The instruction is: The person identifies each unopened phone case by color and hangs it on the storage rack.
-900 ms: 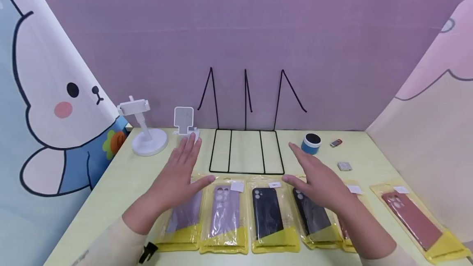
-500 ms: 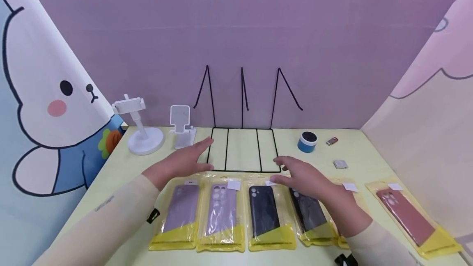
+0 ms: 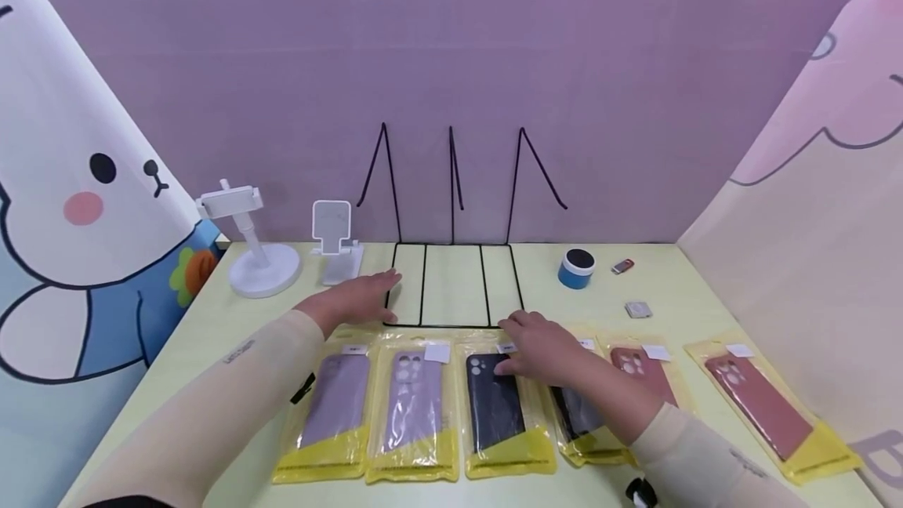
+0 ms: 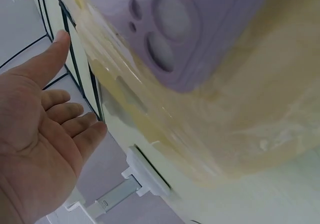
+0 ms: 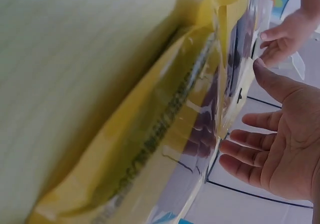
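Open table (image 3: 212, 335) to my left of the row of packaged phone cases (image 3: 416, 406). Black wire rack (image 3: 451, 281) blocks the middle back, its uprights against the wall. White phone stands (image 3: 254, 249) crowd the back left; blue tape roll (image 3: 577, 268) back right (small bits beside it). Gap before the farthest right case (image 3: 765, 406).

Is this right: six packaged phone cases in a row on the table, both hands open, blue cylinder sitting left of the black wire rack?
Not quite. The blue cylinder sits right of the black wire rack, as the head view shows. The rest holds: six packaged phone cases in a row on the table, left hand and right hand open.
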